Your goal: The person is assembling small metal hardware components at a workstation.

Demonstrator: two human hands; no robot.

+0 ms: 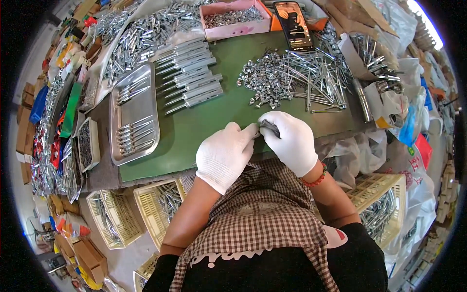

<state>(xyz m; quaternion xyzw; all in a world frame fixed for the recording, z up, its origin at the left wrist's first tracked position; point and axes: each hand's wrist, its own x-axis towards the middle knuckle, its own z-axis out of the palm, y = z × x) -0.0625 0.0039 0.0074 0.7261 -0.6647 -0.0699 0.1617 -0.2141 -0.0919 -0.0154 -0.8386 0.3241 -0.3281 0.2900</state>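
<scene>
My left hand (225,155) and my right hand (291,141), both in white knit gloves, meet at the near edge of the green work mat (204,138). Their fingertips are pinched together around something small that the gloves mostly hide. A dark grey bit (270,128) shows at the right thumb and forefinger; I cannot tell what it is. Just beyond the hands lies a heap of small shiny metal nuts or sleeves (266,78). Beside it spreads a pile of long thin metal rods (318,78). Several metal assemblies with rod ends (202,92) lie in a row left of centre.
A steel tray (156,117) on the left holds several thin metal parts. Behind are a mound of metal parts (146,41), a pink box (236,32) of small pieces and a phone (293,27). Cream plastic baskets (114,219) of metal parts stand below the table.
</scene>
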